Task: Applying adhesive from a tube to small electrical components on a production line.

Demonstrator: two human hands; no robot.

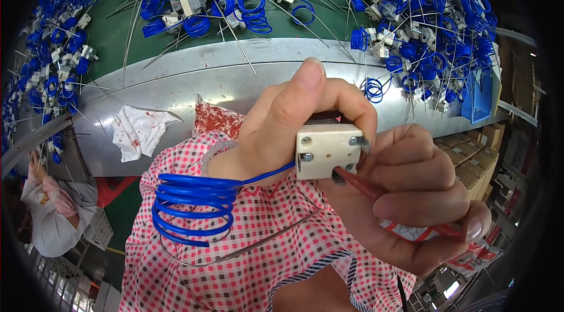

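Note:
Close before me, my left hand (282, 113) is closed round a capillary thermostat with a cream-coloured block (328, 156), its thumb raised along the near side. Metal screws and terminals show on the block's face. From it a blue coiled tube (194, 209) hangs out to the left, and a thin bare metal rod (258, 245) curves below. My right hand (420, 194) is curled round a soft-looking, red-stained clear item with a slim red pointed tip (359, 183). That tip touches or nearly touches the block's lower right. The item's exact kind is mostly hidden by my fingers.
Across the green work surface (117, 48) lie heaps of similar thermostats (423, 24) with blue coils. A red-spotted white cloth (141, 131) rests on the metal edge, near a red-stained cloth (214, 119). Cardboard boxes (473, 168) stand right; another person (56, 218) sits left.

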